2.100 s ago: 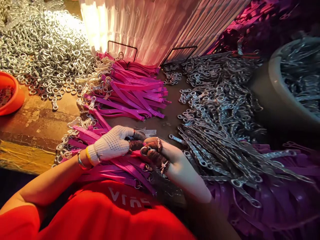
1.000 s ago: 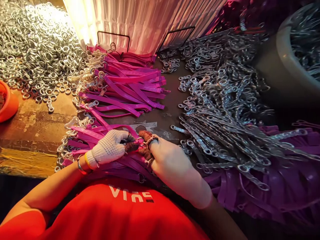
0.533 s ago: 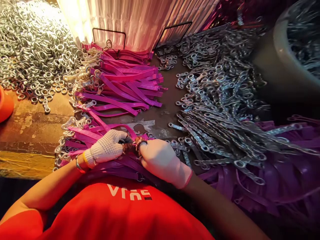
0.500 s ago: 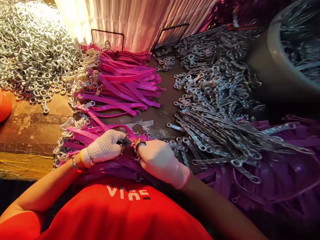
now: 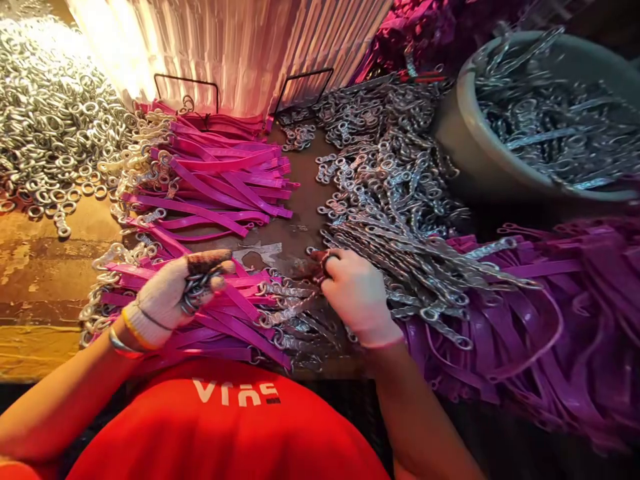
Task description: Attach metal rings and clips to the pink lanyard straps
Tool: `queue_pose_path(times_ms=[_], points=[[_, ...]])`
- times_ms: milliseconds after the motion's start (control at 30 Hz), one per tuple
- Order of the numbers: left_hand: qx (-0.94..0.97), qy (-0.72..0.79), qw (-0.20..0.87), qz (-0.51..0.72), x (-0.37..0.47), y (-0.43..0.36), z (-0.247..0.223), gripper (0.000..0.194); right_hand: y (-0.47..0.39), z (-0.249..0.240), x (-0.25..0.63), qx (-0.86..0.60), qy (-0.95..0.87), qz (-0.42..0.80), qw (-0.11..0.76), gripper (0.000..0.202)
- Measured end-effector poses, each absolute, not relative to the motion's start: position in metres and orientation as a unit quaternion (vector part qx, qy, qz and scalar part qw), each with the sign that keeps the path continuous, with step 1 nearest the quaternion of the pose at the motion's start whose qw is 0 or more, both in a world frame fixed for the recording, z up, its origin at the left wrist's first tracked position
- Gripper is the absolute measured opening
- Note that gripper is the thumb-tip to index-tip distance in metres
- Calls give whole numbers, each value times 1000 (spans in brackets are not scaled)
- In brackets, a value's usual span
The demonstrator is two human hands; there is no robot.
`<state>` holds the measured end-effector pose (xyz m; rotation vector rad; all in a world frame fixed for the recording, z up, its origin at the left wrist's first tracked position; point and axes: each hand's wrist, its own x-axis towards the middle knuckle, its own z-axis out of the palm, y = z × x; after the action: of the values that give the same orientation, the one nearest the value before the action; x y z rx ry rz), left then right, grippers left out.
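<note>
My left hand (image 5: 175, 293), in a dotted white work glove with darkened fingers, is turned partly palm up. Several metal rings (image 5: 199, 288) lie cupped in it, held by the curled fingers. My right hand (image 5: 355, 290), gloved in white, is closed at the left edge of the pile of twisted metal links (image 5: 430, 267). Its fingertips are dark and pressed together, and what they pinch is hidden. Between and below the hands lie pink straps (image 5: 235, 300) with metal links at their left ends. More twisted links (image 5: 290, 303) fan out over the straps' right ends.
A big heap of loose rings (image 5: 55, 120) covers the back left of the worktable (image 5: 55, 267). Behind the pink straps stands a pale corrugated panel (image 5: 230, 53). A grey bucket (image 5: 465, 113) full of metal links is at right, above a mass of purple straps (image 5: 590, 300).
My hands have parted from close together over the straps. The right one has moved to the link pile; the left has turned up, showing rings in its palm. The view has shifted right.
</note>
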<state>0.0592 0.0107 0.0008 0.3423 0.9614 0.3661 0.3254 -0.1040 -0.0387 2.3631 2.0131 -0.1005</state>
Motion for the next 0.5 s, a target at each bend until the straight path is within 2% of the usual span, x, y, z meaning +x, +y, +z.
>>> queue_pose_path(times_ms=[67, 133, 233, 333, 400, 500], points=[[150, 440, 870, 167, 72, 3, -1, 28, -90, -50, 337, 762, 638, -2, 116, 27], [143, 425, 880, 159, 81, -2, -4, 28, -79, -56, 340, 753, 635, 2, 170, 25], [154, 406, 887, 158, 89, -8, -7, 27, -71, -59, 339, 757, 625, -6, 189, 22], [193, 386, 887, 162, 91, -12, -10, 26, -72, -60, 342, 766, 619, -12, 172, 21], [242, 381, 876, 168, 90, -16, -11, 25, -75, -59, 348, 788, 607, -19, 102, 21], [304, 385, 856, 165, 87, -21, -12, 22, -85, -47, 356, 799, 573, -59, -172, 28]])
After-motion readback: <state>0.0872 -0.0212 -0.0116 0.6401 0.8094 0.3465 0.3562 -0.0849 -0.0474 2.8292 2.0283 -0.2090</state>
